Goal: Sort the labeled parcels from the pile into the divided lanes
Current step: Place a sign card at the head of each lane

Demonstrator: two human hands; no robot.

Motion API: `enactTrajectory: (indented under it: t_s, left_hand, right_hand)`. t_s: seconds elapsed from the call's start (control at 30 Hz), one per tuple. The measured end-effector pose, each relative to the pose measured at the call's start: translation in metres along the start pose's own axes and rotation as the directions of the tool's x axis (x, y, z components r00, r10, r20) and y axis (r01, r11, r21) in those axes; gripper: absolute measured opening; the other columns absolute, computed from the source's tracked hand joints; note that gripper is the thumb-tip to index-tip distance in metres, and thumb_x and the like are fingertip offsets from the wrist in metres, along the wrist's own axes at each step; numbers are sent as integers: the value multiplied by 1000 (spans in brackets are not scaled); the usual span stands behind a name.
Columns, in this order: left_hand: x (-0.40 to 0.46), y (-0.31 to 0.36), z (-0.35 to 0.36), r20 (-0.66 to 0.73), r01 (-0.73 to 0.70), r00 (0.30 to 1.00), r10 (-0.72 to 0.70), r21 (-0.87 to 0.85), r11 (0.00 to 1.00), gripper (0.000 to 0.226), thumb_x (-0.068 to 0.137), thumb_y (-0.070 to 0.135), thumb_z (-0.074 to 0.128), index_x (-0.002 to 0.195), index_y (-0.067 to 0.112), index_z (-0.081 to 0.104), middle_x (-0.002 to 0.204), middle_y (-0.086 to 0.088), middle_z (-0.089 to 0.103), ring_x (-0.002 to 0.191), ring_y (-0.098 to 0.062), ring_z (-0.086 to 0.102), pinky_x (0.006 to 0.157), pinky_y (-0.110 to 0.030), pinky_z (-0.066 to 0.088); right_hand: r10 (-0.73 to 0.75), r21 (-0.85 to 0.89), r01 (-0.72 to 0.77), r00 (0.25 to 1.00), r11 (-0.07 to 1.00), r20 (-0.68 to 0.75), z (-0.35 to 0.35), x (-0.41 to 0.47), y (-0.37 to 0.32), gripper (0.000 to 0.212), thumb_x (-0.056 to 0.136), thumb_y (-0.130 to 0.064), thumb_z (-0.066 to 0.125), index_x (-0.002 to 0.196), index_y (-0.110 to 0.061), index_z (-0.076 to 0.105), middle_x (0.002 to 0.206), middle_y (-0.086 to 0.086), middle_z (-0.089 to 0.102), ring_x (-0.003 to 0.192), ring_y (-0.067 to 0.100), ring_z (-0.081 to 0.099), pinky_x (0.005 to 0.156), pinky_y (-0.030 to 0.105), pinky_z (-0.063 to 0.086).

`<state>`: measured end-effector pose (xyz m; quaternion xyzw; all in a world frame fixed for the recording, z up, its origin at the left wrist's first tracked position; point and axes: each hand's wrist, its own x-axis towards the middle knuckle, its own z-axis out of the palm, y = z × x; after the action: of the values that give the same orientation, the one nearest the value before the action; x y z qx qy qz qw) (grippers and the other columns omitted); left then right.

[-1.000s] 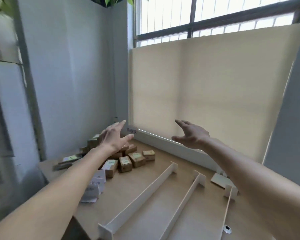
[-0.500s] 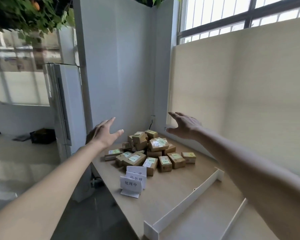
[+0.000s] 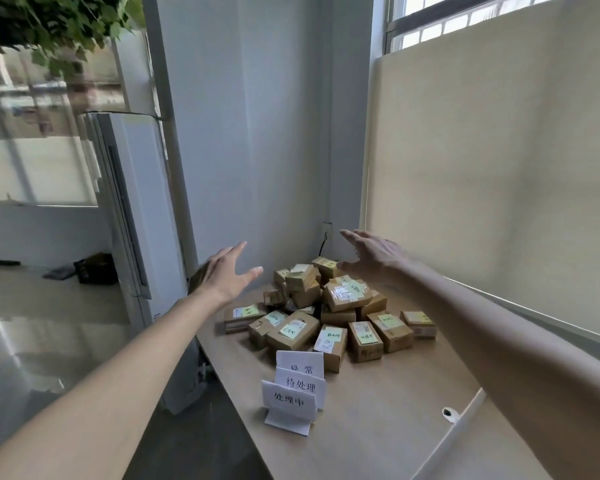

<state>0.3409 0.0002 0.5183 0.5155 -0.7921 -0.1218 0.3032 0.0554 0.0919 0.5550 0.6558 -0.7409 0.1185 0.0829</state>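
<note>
The bench (image 3: 378, 403) in front of me is of light wood and it goes into the corner between a grey wall and a window with a beige blind (image 3: 492, 188). On the left of the bench stands a tall white cabinet (image 3: 142, 216). In the far corner of the bench lies the pile of parcels (image 3: 329, 310), small brown cardboard boxes with green and white labels, some stacked on others. Both my arms are stretched toward it. My left hand (image 3: 224, 271) hangs above the left edge of the pile, fingers straight and spread, holding nothing. My right hand (image 3: 373, 256) hangs above the far right side of the pile, fingers also spread and empty. Nearer to me, three white paper signs (image 3: 297, 393) with Chinese text stand one behind another. At the lower right I see one white divider strip (image 3: 451, 441).
</note>
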Motion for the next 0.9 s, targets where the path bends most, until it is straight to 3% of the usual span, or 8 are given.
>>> enactTrajectory:
  t_s: [0.33, 0.47, 0.53, 0.63, 0.77, 0.9]
  left_hand:
    - [84, -43, 76, 78, -21, 997, 19, 26, 999, 76, 89, 63, 56, 154, 35, 28, 159, 2, 34, 143, -24, 35, 113, -44, 35]
    - [104, -75, 123, 143, -17, 990, 12, 34, 999, 75, 89, 63, 56, 153, 35, 29, 158, 4, 36, 141, -24, 38, 109, -40, 36]
    - [112, -96, 152, 188, 5, 982, -8, 16, 1000, 72, 91, 60, 57, 153, 34, 31, 157, 4, 36, 141, -25, 38, 109, -40, 36]
    - [118, -137, 207, 290, 23, 957, -8, -48, 999, 70, 91, 57, 58, 152, 33, 33, 156, 2, 38, 140, -25, 37, 109, -40, 36]
    - [112, -201, 282, 423, 48, 905, -49, 15, 999, 70, 93, 58, 54, 154, 38, 26, 157, 6, 34, 139, -24, 40, 102, -40, 40]
    - [103, -266, 346, 542, 101, 833, -108, 44, 994, 75, 91, 63, 51, 155, 39, 21, 161, 7, 28, 142, -22, 37, 107, -41, 38]
  right_hand:
    - [41, 3, -41, 997, 999, 65, 82, 71, 0, 77, 96, -61, 54, 160, -38, 19, 163, -5, 32, 141, 24, 43, 104, 41, 43]
    - [116, 4, -118, 983, 993, 143, 133, 81, 3, 77, 95, -62, 53, 160, -37, 20, 164, -4, 30, 143, 25, 40, 107, 42, 40]
    - [150, 15, -156, 969, 988, 194, 166, 86, 4, 75, 95, -60, 54, 159, -35, 23, 161, -1, 35, 139, 26, 44, 102, 42, 44]
    - [209, 10, -220, 938, 975, 276, 230, 89, 7, 76, 95, -62, 54, 159, -36, 24, 161, -4, 35, 139, 25, 45, 98, 40, 47]
    - [292, 28, -335, 857, 942, 425, 327, 80, 5, 76, 95, -61, 54, 159, -36, 22, 162, -2, 33, 143, 24, 40, 108, 40, 42]
    - [340, 29, -420, 770, 907, 540, 419, 65, -2, 80, 94, -63, 52, 160, -39, 14, 165, -5, 27, 147, 21, 35, 110, 40, 41]
